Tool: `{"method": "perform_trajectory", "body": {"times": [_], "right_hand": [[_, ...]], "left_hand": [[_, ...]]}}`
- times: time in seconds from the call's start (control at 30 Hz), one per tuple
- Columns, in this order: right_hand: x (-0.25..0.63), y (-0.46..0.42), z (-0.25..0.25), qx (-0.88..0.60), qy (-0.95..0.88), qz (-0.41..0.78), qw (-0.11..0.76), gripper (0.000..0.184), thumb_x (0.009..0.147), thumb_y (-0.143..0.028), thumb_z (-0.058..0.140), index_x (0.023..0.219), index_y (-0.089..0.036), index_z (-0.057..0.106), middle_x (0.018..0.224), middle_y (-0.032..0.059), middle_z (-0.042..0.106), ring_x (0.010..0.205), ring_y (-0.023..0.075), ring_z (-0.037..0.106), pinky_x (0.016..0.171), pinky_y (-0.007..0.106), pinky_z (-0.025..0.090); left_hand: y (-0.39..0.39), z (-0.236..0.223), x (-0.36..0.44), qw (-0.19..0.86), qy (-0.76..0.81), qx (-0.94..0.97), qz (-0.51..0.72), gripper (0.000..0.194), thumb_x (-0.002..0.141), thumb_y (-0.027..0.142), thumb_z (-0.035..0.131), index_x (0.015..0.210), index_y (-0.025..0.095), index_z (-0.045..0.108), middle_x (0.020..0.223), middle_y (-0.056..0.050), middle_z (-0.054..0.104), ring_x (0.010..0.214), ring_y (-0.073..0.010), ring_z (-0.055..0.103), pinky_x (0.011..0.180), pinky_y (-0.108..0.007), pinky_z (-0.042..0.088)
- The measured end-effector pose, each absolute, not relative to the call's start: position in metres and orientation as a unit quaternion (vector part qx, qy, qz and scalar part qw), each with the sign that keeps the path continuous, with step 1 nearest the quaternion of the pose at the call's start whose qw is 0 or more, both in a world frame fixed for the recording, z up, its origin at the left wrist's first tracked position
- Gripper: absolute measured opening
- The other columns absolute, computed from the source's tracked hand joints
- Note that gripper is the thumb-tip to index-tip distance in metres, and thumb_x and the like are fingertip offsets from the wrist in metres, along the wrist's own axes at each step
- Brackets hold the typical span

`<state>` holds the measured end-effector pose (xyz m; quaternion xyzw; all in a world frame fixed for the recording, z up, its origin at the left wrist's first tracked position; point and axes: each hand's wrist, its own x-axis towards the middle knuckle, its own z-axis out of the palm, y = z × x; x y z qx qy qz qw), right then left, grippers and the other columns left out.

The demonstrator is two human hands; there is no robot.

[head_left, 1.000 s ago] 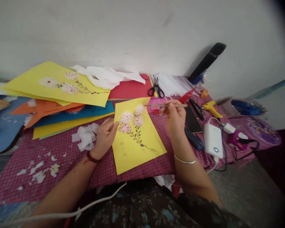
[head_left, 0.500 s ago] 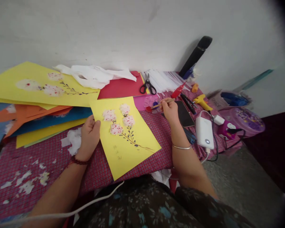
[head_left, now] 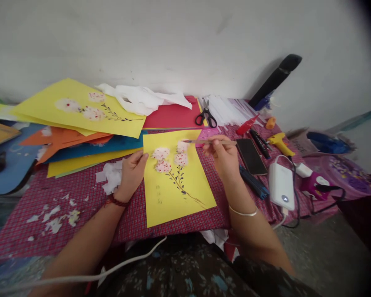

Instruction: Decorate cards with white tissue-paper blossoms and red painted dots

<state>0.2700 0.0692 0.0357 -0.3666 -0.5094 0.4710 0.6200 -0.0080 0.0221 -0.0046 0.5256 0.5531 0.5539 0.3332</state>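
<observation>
A yellow sheet of paper (head_left: 170, 206) lies in front of me, bearing several fluffy white flowers with red specks and a painted stem with dark leaves. My left hand (head_left: 131, 173) pinches its left edge between thumb and fingers. In my right hand (head_left: 225, 161) is a thin paintbrush (head_left: 200, 142), held nearly level. Its tip is at the upper right flower (head_left: 182, 147); whether it touches cannot be made out. Behind my right hand, a pink palette (head_left: 205, 133) is partly covered by the sheet and hand.
Another flower painting (head_left: 120, 128) rests on coloured papers at left. White scraps (head_left: 54, 218) litter the checked cloth. Scissors (head_left: 206, 115), a red tube (head_left: 246, 125), a phone (head_left: 251, 156), a yellow glue gun (head_left: 281, 143) and a white power bank (head_left: 281, 185) stand around the right side.
My right hand has brought the paintbrush from the palette leftward over the sheet's upper right flower. The sheet has turned slightly straighter, with my left hand still at its edge. The view has shifted.
</observation>
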Motion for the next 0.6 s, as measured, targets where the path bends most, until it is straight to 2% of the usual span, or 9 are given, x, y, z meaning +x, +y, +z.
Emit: {"method": "perform_trajectory", "body": {"times": [0.23, 0.43, 0.6], "right_hand": [[0.248, 0.050, 0.033, -0.349, -0.594, 0.474, 0.548, 0.021, 0.089, -0.043, 0.068, 0.094, -0.023, 0.073, 0.074, 0.0002, 0.073, 0.059, 0.0117, 0.063, 0.056, 0.027, 0.052], [0.241, 0.048, 0.037, -0.340, -0.596, 0.480, 0.547, 0.020, 0.089, -0.042, 0.069, 0.092, -0.023, 0.073, 0.073, 0.0002, 0.074, 0.059, 0.0107, 0.064, 0.057, 0.025, 0.053], [0.239, 0.049, 0.036, -0.357, -0.592, 0.482, 0.539, 0.029, 0.086, -0.050, 0.070, 0.090, -0.021, 0.072, 0.071, 0.0008, 0.073, 0.056, 0.0113, 0.063, 0.055, 0.026, 0.052]], "left_hand": [[0.020, -0.005, -0.009, 0.284, 0.541, 0.577, 0.541, 0.021, 0.092, 0.039, 0.061, 0.089, 0.022, 0.073, 0.082, -0.004, 0.070, 0.086, -0.0225, 0.067, 0.071, -0.032, 0.053], [0.017, -0.003, -0.008, 0.251, 0.535, 0.615, 0.522, 0.023, 0.095, 0.036, 0.057, 0.102, 0.023, 0.074, 0.098, -0.006, 0.073, 0.092, -0.0222, 0.067, 0.081, -0.035, 0.054], [0.015, 0.001, -0.005, 0.227, 0.533, 0.634, 0.511, 0.022, 0.096, 0.035, 0.055, 0.095, 0.021, 0.073, 0.097, -0.005, 0.073, 0.088, -0.0202, 0.066, 0.080, -0.034, 0.054]]}}
